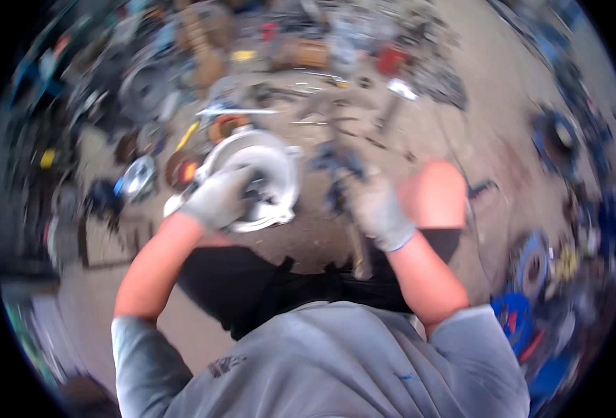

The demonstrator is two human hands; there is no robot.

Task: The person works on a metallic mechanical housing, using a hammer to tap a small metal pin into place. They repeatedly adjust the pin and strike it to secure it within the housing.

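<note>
My left hand (219,198), in a pale work glove, grips a round, silver-white metal housing (280,174) with small lugs on its rim. The fingers reach over the rim toward dark parts inside, which are too blurred to name. To the right, my gloved right hand (379,209) is closed around a tool with a long tan handle (360,258), its lower end pointing toward my lap. Dark, bluish shapes (336,167) beside those fingers are smeared by motion, so I cannot tell whether they belong to the tool.
Copper-coloured ring parts (228,127) lie just beyond the housing, near a shiny round metal part (138,177). Mixed scrap and a brown block (304,53) crowd the far floor. A blue-rimmed wheel-like part (557,141) and a blue disc (511,320) lie on the right.
</note>
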